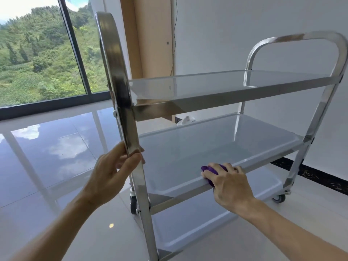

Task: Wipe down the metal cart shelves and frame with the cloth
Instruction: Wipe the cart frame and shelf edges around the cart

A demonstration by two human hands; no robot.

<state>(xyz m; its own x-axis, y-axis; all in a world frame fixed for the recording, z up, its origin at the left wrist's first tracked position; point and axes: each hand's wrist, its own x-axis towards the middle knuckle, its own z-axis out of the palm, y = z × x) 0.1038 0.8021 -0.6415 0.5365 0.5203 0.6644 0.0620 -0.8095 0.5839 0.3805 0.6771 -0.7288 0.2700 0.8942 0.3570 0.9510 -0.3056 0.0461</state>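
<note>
Left hand gripping the cart upright. Right hand pressing the purple cloth under its fingers, on the middle shelf rim. Risk, probably: cart rolling on its wheels if left grip loosened; cloth slipping off the narrow rim.

The right hand covers most of the purple cloth. The cart loses its near foot below the bottom edge; its far-side casters are hidden.
</note>
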